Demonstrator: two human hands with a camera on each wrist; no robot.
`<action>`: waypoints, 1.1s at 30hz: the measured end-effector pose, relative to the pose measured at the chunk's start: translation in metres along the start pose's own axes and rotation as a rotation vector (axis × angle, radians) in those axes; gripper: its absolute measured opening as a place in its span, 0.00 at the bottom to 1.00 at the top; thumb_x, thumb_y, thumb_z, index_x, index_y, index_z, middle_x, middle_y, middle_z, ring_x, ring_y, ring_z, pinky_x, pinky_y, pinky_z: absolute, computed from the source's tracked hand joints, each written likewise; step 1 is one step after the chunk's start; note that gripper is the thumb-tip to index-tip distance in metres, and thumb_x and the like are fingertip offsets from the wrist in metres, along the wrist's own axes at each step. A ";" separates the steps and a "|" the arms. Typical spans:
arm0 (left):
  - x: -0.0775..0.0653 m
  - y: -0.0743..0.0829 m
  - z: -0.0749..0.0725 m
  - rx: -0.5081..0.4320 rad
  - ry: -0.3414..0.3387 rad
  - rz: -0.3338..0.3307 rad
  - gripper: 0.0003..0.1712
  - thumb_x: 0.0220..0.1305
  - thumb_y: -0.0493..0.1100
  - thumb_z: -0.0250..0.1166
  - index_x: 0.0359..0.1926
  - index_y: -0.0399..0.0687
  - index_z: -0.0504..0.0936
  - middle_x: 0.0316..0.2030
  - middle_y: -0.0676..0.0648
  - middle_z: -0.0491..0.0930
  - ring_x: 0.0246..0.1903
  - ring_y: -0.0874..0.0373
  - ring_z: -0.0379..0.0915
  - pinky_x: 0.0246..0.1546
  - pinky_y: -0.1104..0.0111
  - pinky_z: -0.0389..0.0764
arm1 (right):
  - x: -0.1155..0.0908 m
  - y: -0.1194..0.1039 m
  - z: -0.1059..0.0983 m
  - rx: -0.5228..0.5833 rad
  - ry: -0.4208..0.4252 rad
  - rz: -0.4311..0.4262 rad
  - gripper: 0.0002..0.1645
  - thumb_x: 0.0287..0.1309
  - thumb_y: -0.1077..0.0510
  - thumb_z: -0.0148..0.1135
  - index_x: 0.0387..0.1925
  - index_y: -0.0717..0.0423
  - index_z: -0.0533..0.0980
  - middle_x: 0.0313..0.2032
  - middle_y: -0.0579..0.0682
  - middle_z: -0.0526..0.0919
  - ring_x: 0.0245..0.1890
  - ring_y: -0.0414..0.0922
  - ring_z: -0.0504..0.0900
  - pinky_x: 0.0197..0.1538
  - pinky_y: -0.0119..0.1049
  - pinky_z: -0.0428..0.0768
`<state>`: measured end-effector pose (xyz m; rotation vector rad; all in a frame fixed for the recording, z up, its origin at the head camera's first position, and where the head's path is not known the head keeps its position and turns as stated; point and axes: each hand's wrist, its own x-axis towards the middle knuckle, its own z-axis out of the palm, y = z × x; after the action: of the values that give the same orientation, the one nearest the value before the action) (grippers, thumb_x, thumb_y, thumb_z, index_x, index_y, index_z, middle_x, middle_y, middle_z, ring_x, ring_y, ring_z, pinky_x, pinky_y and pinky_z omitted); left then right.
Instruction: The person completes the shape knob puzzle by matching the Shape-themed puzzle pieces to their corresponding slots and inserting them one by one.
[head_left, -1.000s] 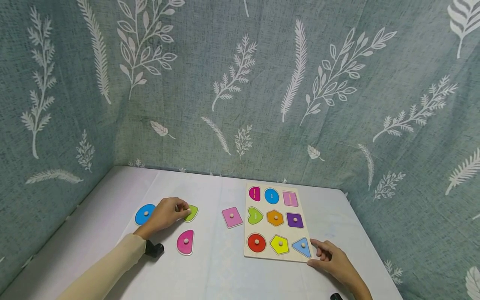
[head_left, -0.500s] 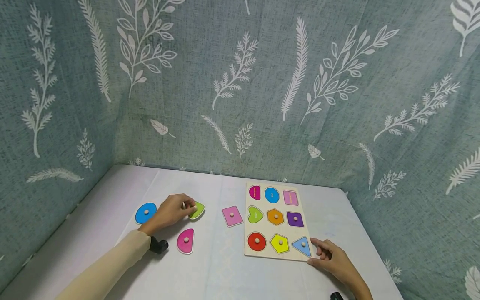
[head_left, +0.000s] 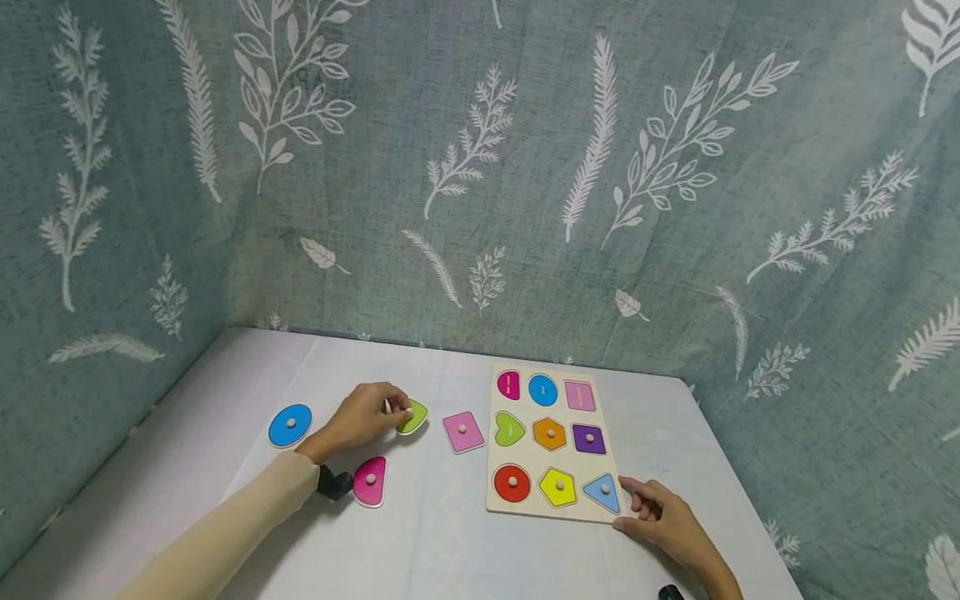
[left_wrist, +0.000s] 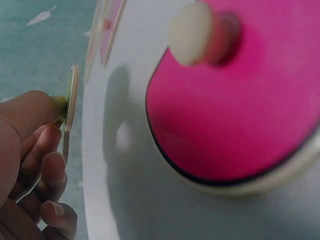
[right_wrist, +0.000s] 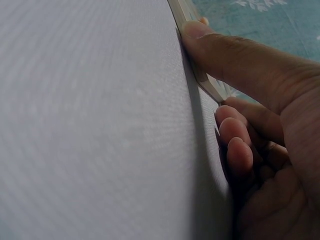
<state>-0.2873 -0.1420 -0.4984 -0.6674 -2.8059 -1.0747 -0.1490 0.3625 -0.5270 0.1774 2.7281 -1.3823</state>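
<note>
Left hand (head_left: 363, 419) pinches green piece (head_left: 417, 419) by knob (head_left: 408, 413), best hold; looks light, stiff. Right hand (head_left: 670, 518), thumb and forefinger spread, grips board (head_left: 526, 454) at 5 o'clock corner.

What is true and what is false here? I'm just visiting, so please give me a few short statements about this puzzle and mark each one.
1. The left hand's grip has the green piece by its knob. True.
2. Someone is holding the red circle. False: the right hand's grip is on a corner of the wooden board.
3. In the head view, the loose blue piece lies left of the magenta piece. True.
4. Every piece is in the board. False: the light-pink piece, for one, lies beside it.
5. The yellow pentagon sits in the board. True.
</note>
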 end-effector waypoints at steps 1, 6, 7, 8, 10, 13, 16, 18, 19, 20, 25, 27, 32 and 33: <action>0.001 0.001 0.000 -0.003 -0.002 0.004 0.03 0.64 0.44 0.73 0.36 0.51 0.87 0.28 0.58 0.78 0.30 0.60 0.71 0.32 0.67 0.72 | 0.000 0.000 0.000 0.001 0.001 0.000 0.46 0.41 0.57 0.86 0.64 0.61 0.77 0.34 0.50 0.71 0.33 0.43 0.70 0.33 0.32 0.71; 0.005 0.006 0.004 -0.025 -0.006 0.010 0.03 0.63 0.43 0.74 0.36 0.50 0.87 0.27 0.58 0.78 0.30 0.60 0.71 0.32 0.67 0.72 | -0.001 0.000 -0.001 -0.004 -0.005 -0.027 0.45 0.43 0.57 0.85 0.65 0.62 0.77 0.35 0.51 0.71 0.33 0.43 0.69 0.33 0.32 0.71; 0.006 0.007 0.005 -0.031 -0.005 0.018 0.03 0.63 0.42 0.74 0.35 0.49 0.87 0.27 0.57 0.78 0.30 0.60 0.71 0.32 0.67 0.72 | -0.001 0.000 -0.002 -0.001 -0.006 -0.027 0.46 0.43 0.57 0.85 0.65 0.62 0.76 0.35 0.51 0.71 0.33 0.42 0.69 0.33 0.32 0.71; 0.007 0.008 0.006 -0.035 -0.004 0.023 0.03 0.63 0.43 0.74 0.35 0.50 0.87 0.27 0.58 0.78 0.29 0.60 0.71 0.31 0.67 0.72 | -0.002 0.000 -0.002 0.000 -0.009 -0.029 0.46 0.43 0.57 0.85 0.65 0.62 0.76 0.35 0.51 0.71 0.33 0.42 0.69 0.33 0.32 0.71; 0.009 0.009 0.009 -0.043 -0.006 0.036 0.03 0.63 0.43 0.73 0.35 0.50 0.87 0.26 0.58 0.78 0.29 0.60 0.70 0.30 0.67 0.72 | -0.002 0.000 -0.003 -0.002 -0.010 -0.028 0.46 0.44 0.56 0.85 0.65 0.62 0.76 0.35 0.51 0.71 0.33 0.42 0.69 0.33 0.32 0.71; 0.011 0.012 0.013 -0.061 -0.012 0.052 0.03 0.63 0.43 0.74 0.35 0.51 0.87 0.26 0.59 0.78 0.28 0.61 0.70 0.29 0.68 0.71 | -0.002 0.000 -0.002 -0.004 -0.011 -0.024 0.46 0.44 0.56 0.85 0.65 0.62 0.76 0.35 0.51 0.71 0.33 0.42 0.69 0.33 0.32 0.71; 0.013 0.016 0.016 -0.087 -0.026 0.063 0.03 0.63 0.43 0.74 0.34 0.51 0.87 0.26 0.58 0.78 0.28 0.60 0.70 0.29 0.68 0.71 | -0.003 0.001 -0.002 -0.011 -0.010 -0.018 0.46 0.43 0.56 0.85 0.65 0.62 0.76 0.35 0.50 0.70 0.33 0.43 0.69 0.34 0.32 0.71; 0.014 0.017 0.019 -0.098 -0.034 0.075 0.03 0.63 0.43 0.74 0.34 0.51 0.87 0.26 0.58 0.77 0.27 0.60 0.70 0.28 0.68 0.71 | -0.003 0.001 -0.001 -0.013 -0.012 -0.014 0.46 0.43 0.56 0.85 0.65 0.62 0.76 0.35 0.50 0.70 0.33 0.43 0.69 0.34 0.32 0.71; 0.014 0.017 0.020 -0.100 -0.039 0.080 0.03 0.63 0.43 0.74 0.34 0.51 0.87 0.26 0.58 0.77 0.27 0.60 0.70 0.28 0.68 0.71 | -0.004 0.001 -0.001 -0.014 -0.012 -0.012 0.46 0.43 0.56 0.85 0.65 0.62 0.76 0.35 0.50 0.70 0.33 0.43 0.69 0.33 0.32 0.71; 0.015 0.018 0.021 -0.102 -0.044 0.086 0.03 0.63 0.43 0.74 0.34 0.51 0.87 0.26 0.58 0.77 0.27 0.60 0.69 0.28 0.68 0.71 | -0.004 0.001 0.000 -0.009 -0.012 -0.009 0.46 0.43 0.56 0.85 0.65 0.62 0.76 0.35 0.51 0.70 0.33 0.43 0.69 0.33 0.32 0.71; 0.021 0.024 0.027 -0.109 -0.053 0.107 0.02 0.65 0.43 0.73 0.35 0.52 0.87 0.26 0.59 0.78 0.27 0.60 0.70 0.29 0.68 0.71 | -0.004 0.000 0.000 -0.002 -0.008 -0.009 0.46 0.44 0.56 0.85 0.65 0.63 0.76 0.35 0.51 0.70 0.33 0.43 0.69 0.33 0.32 0.71; 0.023 0.027 0.029 -0.110 -0.053 0.113 0.02 0.65 0.43 0.72 0.35 0.52 0.87 0.27 0.58 0.78 0.28 0.60 0.70 0.29 0.68 0.71 | -0.003 0.000 0.000 -0.002 -0.005 -0.011 0.46 0.44 0.56 0.85 0.65 0.63 0.76 0.35 0.50 0.70 0.33 0.43 0.69 0.33 0.32 0.71; 0.030 0.033 0.035 -0.108 -0.059 0.120 0.02 0.65 0.43 0.73 0.35 0.52 0.87 0.26 0.59 0.78 0.26 0.61 0.70 0.29 0.68 0.71 | -0.002 0.000 -0.001 0.005 -0.007 -0.015 0.45 0.45 0.56 0.85 0.65 0.63 0.76 0.34 0.51 0.70 0.32 0.42 0.69 0.33 0.32 0.71; 0.031 0.034 0.036 -0.108 -0.059 0.125 0.02 0.65 0.43 0.73 0.35 0.52 0.87 0.26 0.58 0.78 0.26 0.61 0.70 0.28 0.68 0.71 | -0.002 0.000 -0.001 0.006 -0.009 -0.015 0.45 0.45 0.56 0.85 0.65 0.63 0.76 0.34 0.51 0.70 0.32 0.42 0.69 0.33 0.32 0.70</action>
<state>-0.2977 -0.0845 -0.4978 -0.8868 -2.7271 -1.2088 -0.1470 0.3632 -0.5261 0.1502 2.7239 -1.3914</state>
